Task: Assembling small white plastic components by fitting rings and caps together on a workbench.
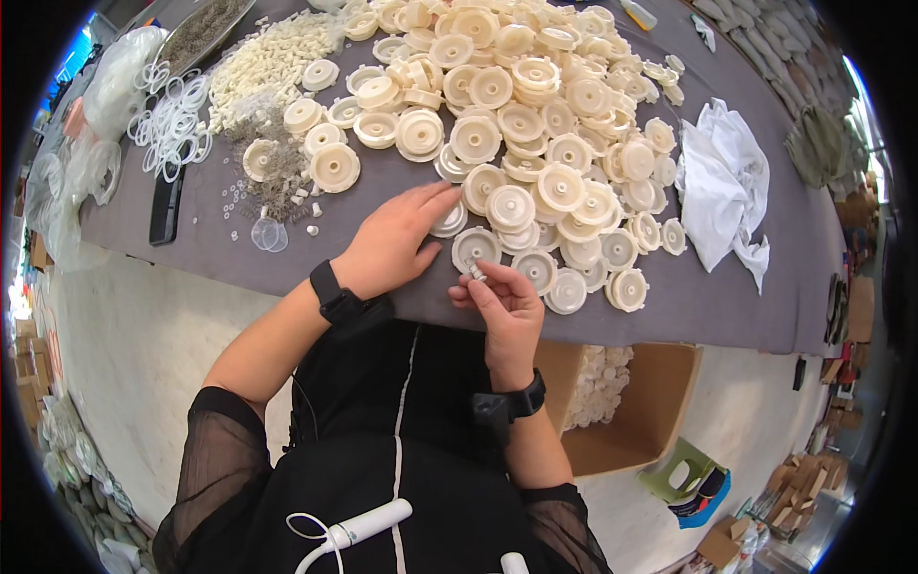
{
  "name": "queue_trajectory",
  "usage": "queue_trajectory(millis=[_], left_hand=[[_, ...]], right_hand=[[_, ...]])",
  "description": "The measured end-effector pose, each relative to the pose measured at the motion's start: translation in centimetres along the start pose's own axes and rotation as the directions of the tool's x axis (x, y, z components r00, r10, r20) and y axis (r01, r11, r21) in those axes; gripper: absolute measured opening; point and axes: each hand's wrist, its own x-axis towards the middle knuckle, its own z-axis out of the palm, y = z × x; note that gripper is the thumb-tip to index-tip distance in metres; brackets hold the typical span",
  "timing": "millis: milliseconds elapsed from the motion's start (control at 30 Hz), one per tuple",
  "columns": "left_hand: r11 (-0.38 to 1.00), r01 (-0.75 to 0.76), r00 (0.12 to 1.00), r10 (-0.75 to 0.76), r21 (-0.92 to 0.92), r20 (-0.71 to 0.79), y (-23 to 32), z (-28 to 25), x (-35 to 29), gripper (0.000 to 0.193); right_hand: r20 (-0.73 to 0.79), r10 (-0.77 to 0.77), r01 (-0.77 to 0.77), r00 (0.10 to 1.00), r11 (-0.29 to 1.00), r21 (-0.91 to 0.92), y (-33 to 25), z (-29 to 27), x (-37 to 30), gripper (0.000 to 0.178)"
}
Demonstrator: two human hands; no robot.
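Right hand (505,304) pinches a small white insert (475,274) between fingertips, just at the near edge of a cream plastic disc (474,247) lying flat on the grey table (239,239); left hand (394,241) lies flat and open beside it, fingers spread, tips touching a neighbouring disc (449,220), holding nothing. Judged from the layout, the work is far from finished: a large heap of discs (535,105) covers the table beyond, with loose white rings (172,124), small white parts (273,57) and tiny springs (273,167) well apart to the left, while a cardboard box (622,402) below the table edge looks only partly filled
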Motion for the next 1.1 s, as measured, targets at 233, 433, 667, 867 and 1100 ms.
queue_trajectory(millis=[233, 433, 667, 867, 1100], left_hand=[[0.513, 0.429, 0.892, -0.372, -0.744, 0.257, -0.1, -0.7, -1.6, 0.04], [-0.062, 0.498, 0.822, -0.283, -0.865, 0.494, -1.7, -2.5, -3.2, 0.043], [0.198, 0.446, 0.866, -0.343, -0.873, 0.364, 0.0, -2.3, -3.5, 0.041], [0.916, 0.255, 0.967, -0.246, -0.311, 0.067, 1.4, -1.9, -3.4, 0.061], [0.998, 0.025, 0.994, -0.018, 0.062, -0.108, -0.1, -2.2, -2.5, 0.061]], right_hand=[[0.121, 0.041, -0.061, 0.992, 0.985, 0.162, 1.1, -0.9, 0.0, 0.024], [0.132, 0.069, -0.072, 0.989, 0.997, 0.015, 1.4, 0.2, 0.7, 0.024], [0.046, -0.043, 0.043, 0.998, 0.999, 0.007, 1.9, 0.2, 0.5, 0.024], [-0.054, -0.115, 0.118, 0.992, 0.991, 0.06, 1.8, -0.1, 0.1, 0.025], [-0.122, -0.123, 0.131, 0.985, 0.99, 0.057, 1.9, -0.9, 0.3, 0.025]])
